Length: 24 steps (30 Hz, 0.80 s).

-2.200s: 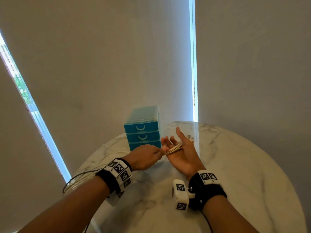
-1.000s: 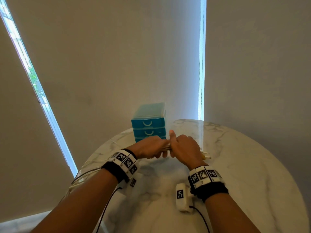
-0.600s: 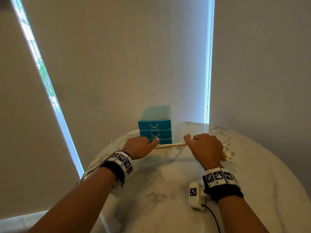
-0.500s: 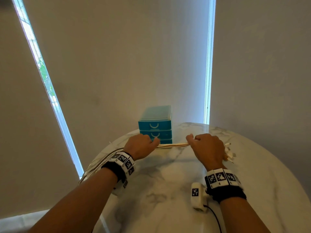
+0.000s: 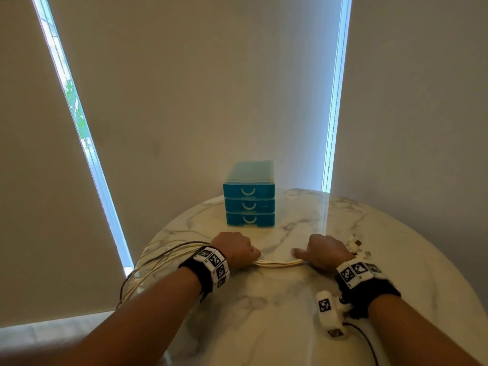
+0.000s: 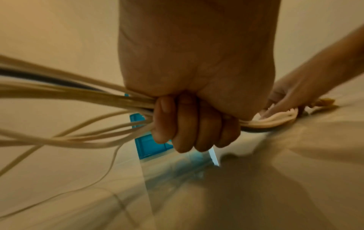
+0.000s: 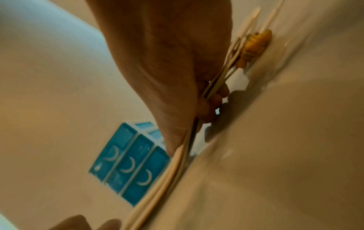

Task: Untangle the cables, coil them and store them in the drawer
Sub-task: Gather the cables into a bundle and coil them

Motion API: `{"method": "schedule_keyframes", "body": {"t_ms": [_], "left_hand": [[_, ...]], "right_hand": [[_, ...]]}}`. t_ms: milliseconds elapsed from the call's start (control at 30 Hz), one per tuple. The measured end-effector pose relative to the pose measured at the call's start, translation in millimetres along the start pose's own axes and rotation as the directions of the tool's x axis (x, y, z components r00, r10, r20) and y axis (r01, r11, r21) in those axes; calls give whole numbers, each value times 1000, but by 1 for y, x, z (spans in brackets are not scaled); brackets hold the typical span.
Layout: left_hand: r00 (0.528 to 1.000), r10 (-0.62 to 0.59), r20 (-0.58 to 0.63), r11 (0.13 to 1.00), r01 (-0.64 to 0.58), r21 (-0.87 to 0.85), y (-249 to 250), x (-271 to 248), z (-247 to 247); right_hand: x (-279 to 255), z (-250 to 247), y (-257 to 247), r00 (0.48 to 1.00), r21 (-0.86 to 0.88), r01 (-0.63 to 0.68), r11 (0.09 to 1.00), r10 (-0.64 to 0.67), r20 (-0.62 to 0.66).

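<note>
My left hand (image 5: pixel 235 249) was fisted tight round the bundle of cables (image 5: pixel 277 264), and my right hand (image 5: pixel 324 251) gripped the same bundle a little further along, low over the marble table (image 5: pixel 290 326). Loose strands looped off the table's left edge; the plugs (image 5: pixel 356 247) lay beside my right wrist. The blue drawer unit (image 5: pixel 248 204) stood behind, all drawers closed.

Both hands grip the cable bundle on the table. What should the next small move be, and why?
Probably fold the short span of cables between the hands into a first loop, bringing the left hand toward the right hand. The plug ends lie gathered beside the right hand, long slack trails off the table's left edge, and the drawer unit's drawers look closed.
</note>
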<state>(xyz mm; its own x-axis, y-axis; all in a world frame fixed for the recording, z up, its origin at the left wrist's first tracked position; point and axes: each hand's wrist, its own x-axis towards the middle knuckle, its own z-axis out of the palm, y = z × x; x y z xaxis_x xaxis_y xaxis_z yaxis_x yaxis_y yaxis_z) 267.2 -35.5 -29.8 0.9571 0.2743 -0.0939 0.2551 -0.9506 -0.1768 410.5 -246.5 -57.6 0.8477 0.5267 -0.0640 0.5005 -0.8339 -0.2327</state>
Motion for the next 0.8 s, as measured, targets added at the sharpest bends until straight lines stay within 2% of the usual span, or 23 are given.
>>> {"method": "schedule_keyframes", "body": {"t_ms": [133,200,267,367,467,567,700,800], "left_hand": [[999,34,42,998,-36,43,0,5,5],[999,16,39,999,-18,34,3,6,3],[999,-12,35,1000,13,-9,6,4,0],[998,-26,57,996,31,-89,4,2,1],[998,25,65,990,-16,-138,0,3,0],[996,74,40,971,-63,-233,-5,8,-4],[994,93,58,946,-70,-315,0,-2,-13],[994,42,99,899,6,-437,-6,-9,-10]], "right_hand": [[-13,-27,-6,998,-252,55,966,-46,43],[-17,-35,-15,992,-366,126,922,-126,25],[-23,-37,-36,966,-297,252,921,-259,15],[-35,-22,-77,925,28,374,927,-376,61],[-44,1,-106,924,162,344,925,-364,117],[-37,10,-114,948,180,304,936,-315,40],[-39,8,-109,948,-9,311,951,-310,-67],[-41,4,-101,929,-222,311,924,-344,-133]]}}
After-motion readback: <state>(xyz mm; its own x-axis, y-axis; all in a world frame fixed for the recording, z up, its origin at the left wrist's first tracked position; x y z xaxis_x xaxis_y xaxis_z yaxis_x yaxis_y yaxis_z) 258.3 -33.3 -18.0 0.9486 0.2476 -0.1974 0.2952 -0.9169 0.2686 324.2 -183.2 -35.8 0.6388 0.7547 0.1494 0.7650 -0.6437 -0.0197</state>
